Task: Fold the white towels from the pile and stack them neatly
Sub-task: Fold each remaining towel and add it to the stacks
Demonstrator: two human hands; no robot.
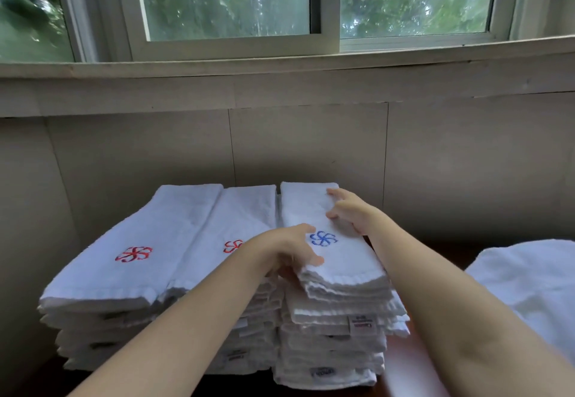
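Note:
Three stacks of folded white towels stand side by side against the wall. The left stack [130, 259] and the middle stack [236, 228] show red emblems on top. The right stack's top towel [339, 259] bears a blue emblem. My left hand [289, 250] grips this towel's near left edge, thumb on top and fingers tucked under. My right hand [351, 210] lies on the towel's far right side with fingers spread and bent over its edge.
A loose pile of white towels [529, 278] lies at the right on the dark wooden table [401, 368]. A tiled wall [311, 147] and a window sill [280, 67] rise right behind the stacks.

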